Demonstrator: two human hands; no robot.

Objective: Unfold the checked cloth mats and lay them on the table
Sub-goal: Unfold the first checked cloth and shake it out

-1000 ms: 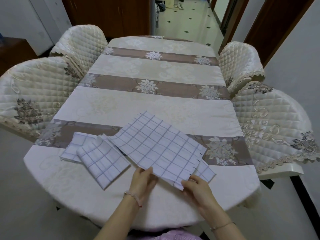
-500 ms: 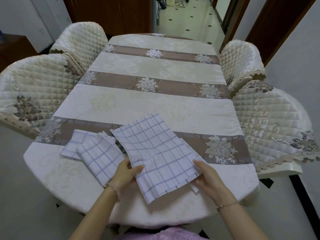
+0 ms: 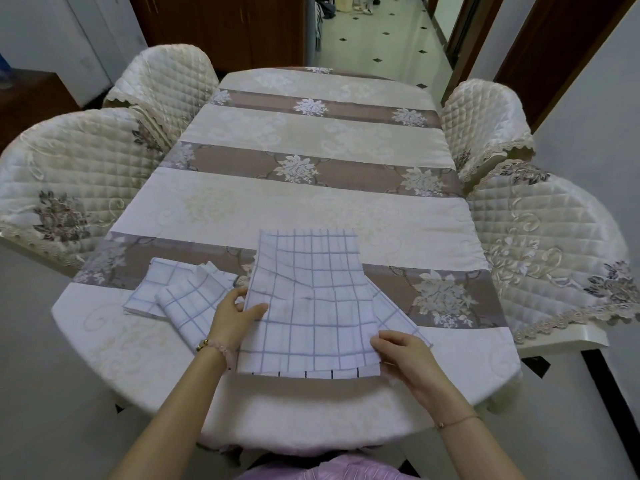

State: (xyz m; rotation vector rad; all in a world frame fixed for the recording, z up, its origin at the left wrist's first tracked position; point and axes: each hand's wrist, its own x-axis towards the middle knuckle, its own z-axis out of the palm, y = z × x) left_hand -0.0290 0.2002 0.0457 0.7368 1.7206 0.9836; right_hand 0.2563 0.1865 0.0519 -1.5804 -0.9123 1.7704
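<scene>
Your left hand (image 3: 232, 317) pinches the left edge of the checked mat (image 3: 308, 299), thumb on top and fingers tucked beneath the cloth; your right hand (image 3: 403, 355) grips the mat's near right corner, fingers curled over the hem; both hands are closed on the fabric, neither is let go. The mat lies partly opened and squared to you on the near half of the table (image 3: 311, 209), its far edge reaching the cream band of the tablecloth, its near hem with dark stitches close to the table's front edge; a crease runs across its middle, and a second layer of checked cloth peeks out along its right side beneath your right hand. To the left, just beside your left hand, two folded mats (image 3: 180, 296) rest overlapped on the tablecloth, the nearer one tilted across the other. You wear a beaded bracelet (image 3: 216, 346) on the left wrist and a thin one on the right. Quilted chairs (image 3: 69, 181) stand at both sides of the table.
</scene>
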